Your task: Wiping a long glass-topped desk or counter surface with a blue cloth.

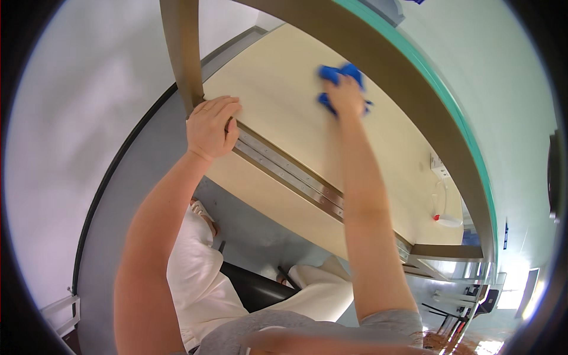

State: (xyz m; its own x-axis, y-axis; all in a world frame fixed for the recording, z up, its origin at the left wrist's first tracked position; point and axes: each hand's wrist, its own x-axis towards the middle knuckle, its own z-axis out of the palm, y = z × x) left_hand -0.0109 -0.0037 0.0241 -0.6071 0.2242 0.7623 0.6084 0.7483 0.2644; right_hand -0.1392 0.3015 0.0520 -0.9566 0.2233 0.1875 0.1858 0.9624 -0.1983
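A bunched blue cloth (329, 74) lies against the cream board (284, 89) toward its far side. My right hand (346, 97) presses down on it, fingers closed over the cloth and a little blurred. My left hand (212, 127) rests at the board's near left corner, beside a brown metal post (182, 53). Its fingers lie over the edge onto the surface, with the thumb apart, and it holds no loose thing. A long metal hinge (290, 171) runs along the board's near side, between it and a lower cream panel (266, 204).
A brown frame with a greenish glass edge (452, 115) arches over the board's far side. A white bottle with a red tip (448, 221) and a white socket box (439, 167) sit at the right. Below are a black stool seat (254, 287) and grey floor.
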